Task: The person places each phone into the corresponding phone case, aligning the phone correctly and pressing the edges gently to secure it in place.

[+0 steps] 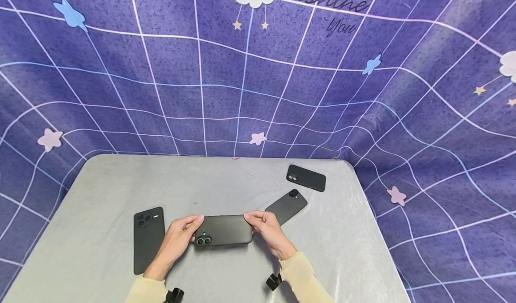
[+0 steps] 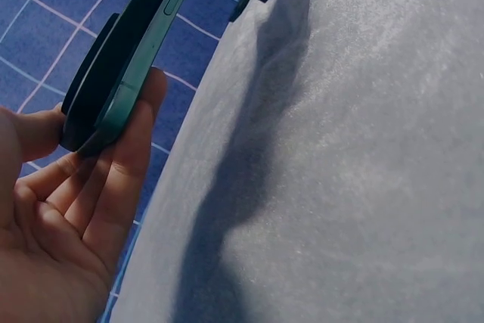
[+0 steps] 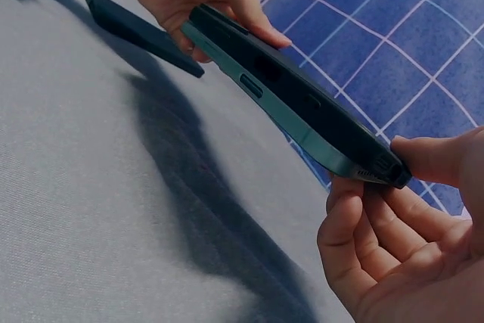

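A black phone case (image 1: 226, 229), back toward the head camera with its camera cut-out at lower left, is raised over the table between both hands. A phone with a green metal edge (image 3: 299, 132) lies against its inner side; along this long edge the phone's frame and button show outside the case. My left hand (image 1: 177, 238) pinches the camera end, thumb on the case and fingers on the phone's side. At the opposite end, my right hand (image 1: 271, 235) pinches case and phone at a corner between thumb and fingers.
A dark phone-shaped piece with a round camera area (image 1: 148, 242) lies left of the left hand. Beyond the right hand lie a grey-black one (image 1: 288, 206) and a black one (image 1: 306, 178). All rest on the grey cloth-covered table (image 1: 133, 177), with a purple patterned curtain (image 1: 217, 101) around it.
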The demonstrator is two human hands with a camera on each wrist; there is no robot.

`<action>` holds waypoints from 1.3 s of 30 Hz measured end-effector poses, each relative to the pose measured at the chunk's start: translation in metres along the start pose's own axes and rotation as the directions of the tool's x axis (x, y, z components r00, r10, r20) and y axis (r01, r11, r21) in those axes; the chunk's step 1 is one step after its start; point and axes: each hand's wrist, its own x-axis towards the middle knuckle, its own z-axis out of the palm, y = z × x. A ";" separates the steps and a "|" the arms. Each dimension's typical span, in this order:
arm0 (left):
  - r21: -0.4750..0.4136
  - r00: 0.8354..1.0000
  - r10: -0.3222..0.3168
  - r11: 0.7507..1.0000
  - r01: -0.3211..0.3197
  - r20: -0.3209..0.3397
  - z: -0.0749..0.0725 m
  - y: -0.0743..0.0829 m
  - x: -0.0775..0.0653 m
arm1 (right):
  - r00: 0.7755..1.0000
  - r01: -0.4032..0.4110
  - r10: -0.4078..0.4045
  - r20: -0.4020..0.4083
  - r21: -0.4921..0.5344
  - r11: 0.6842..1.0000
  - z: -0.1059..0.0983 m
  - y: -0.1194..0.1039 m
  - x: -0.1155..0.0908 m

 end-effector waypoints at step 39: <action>0.008 0.997 0.048 0.999 -0.047 -0.054 0.005 0.003 0.000 | 0.999 -0.006 0.006 0.042 0.001 1.000 -0.001 -0.001 -0.001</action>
